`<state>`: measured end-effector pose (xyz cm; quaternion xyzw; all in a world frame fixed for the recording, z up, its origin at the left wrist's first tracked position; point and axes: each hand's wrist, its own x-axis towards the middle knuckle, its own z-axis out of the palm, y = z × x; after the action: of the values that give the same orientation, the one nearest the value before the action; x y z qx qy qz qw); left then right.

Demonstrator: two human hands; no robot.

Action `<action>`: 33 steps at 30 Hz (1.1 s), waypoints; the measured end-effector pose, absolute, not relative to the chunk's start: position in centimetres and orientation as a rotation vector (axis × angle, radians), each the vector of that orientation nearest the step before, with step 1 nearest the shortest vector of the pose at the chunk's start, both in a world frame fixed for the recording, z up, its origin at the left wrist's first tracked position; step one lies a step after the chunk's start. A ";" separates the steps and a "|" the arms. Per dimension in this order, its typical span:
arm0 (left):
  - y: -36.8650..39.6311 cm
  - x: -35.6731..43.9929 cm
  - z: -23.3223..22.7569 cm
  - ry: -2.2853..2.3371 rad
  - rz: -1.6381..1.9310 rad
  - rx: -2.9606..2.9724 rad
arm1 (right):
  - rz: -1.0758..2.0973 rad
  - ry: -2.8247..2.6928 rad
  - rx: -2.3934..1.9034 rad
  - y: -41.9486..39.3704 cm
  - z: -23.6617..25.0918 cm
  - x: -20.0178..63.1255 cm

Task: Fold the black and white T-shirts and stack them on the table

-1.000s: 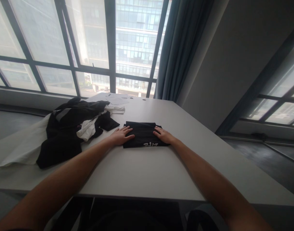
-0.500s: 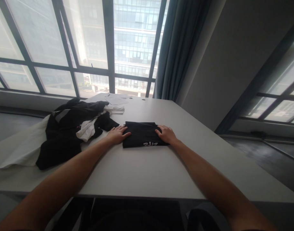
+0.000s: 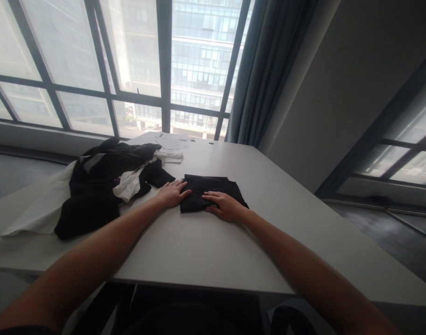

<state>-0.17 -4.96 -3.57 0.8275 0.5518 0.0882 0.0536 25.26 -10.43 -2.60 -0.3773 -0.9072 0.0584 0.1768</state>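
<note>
A folded black garment (image 3: 213,182), its exact kind not clear, lies flat on the white table (image 3: 185,251) in front of me. My left hand (image 3: 173,193) rests on its left edge with fingers spread. Over its near right part lies my right hand (image 3: 224,205), fingers stretched out and the thumb apart. This hand covers the place where white lettering showed before. Left of my left hand is a loose heap of black clothes (image 3: 89,209) with white cloth (image 3: 127,186) among them.
Sheets of paper (image 3: 173,141) lie at the table's far end. Beyond stand large windows (image 3: 136,51) and a blue-grey curtain (image 3: 258,79). The table's near edge runs just before my body, with a dark chair part (image 3: 293,321) below.
My right hand has moved left and nearer from the garment's right edge onto its front part, covering the white lettering. My left hand stays at the left edge. The view has shifted slightly.
</note>
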 end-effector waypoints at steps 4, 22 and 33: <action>-5.0 -0.1 -3.6 1.687 0.248 2.504 | 0.152 -2.568 -1.065 -10.1 -2.7 25.7; -5.1 -0.3 -3.9 1.650 0.287 2.496 | -0.030 -2.469 -1.459 -6.8 -3.7 29.6; -5.4 -0.5 -3.5 1.647 0.206 2.500 | 0.009 -2.030 -2.138 -4.7 -3.4 40.3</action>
<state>-0.46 -5.40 -3.51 0.8310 0.5475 0.0685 0.0703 40.35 -4.73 -3.45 -0.7217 -0.6855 0.0029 0.0965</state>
